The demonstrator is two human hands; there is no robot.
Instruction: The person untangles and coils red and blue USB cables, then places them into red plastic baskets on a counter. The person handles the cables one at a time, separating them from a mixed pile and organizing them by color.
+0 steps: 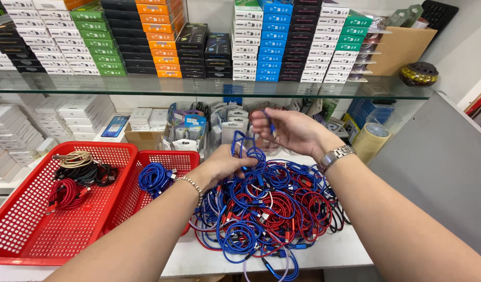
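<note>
A tangled heap of blue, red and black cables (266, 209) lies on the white counter. My left hand (222, 166), a bead bracelet at its wrist, grips a bunch of blue cable (245, 149) at the top of the heap. My right hand (285, 130), a metal watch on its wrist, is raised above the heap and pinches the end of the same blue cable between its fingers.
Two red plastic baskets stand at the left: the large one (26, 224) holds coiled red, black and beige cables, the smaller one (170, 159) a coiled blue cable (154, 178). A tape roll (370, 140) sits at the right. Stacked boxes fill the glass shelf (209, 89) above.
</note>
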